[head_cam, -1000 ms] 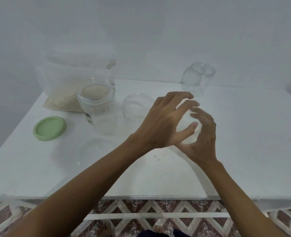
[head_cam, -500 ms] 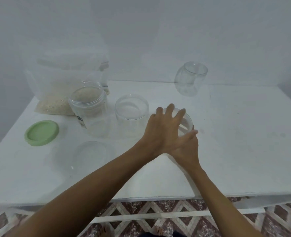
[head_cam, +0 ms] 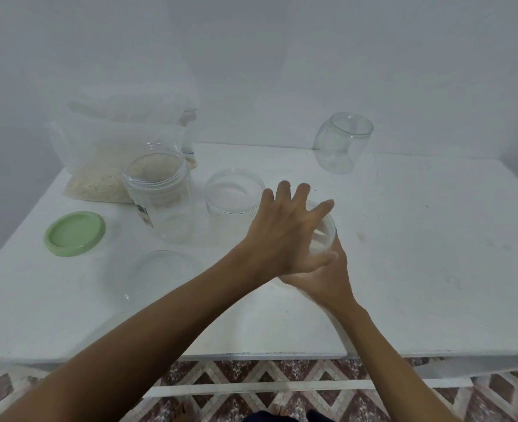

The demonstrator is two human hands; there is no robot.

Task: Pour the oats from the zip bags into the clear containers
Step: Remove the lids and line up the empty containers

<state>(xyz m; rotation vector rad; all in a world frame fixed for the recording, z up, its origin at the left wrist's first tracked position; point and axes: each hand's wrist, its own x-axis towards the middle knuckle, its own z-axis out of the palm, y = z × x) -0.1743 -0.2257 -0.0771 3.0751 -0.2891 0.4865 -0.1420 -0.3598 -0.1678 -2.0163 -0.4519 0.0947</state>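
Note:
A clear container (head_cam: 325,236) stands in the middle of the white table (head_cam: 419,269). My left hand (head_cam: 285,236) lies across its top with the fingers spread and fairly straight. My right hand (head_cam: 327,280) grips its near side from below, partly hidden under the left hand. A zip bag of oats (head_cam: 99,169) leans at the back left. In front of the bag are a labelled clear jar (head_cam: 160,193) and a wide clear container (head_cam: 234,193), both without lids.
A green lid (head_cam: 75,233) lies at the left and a clear lid (head_cam: 157,274) sits nearer the front edge. Another clear jar (head_cam: 341,144) stands tilted at the back right. Patterned floor tiles show below the table's front edge.
Both hands came down from above the table onto the middle container. The left hand now covers its top and the right hand has closed round its side.

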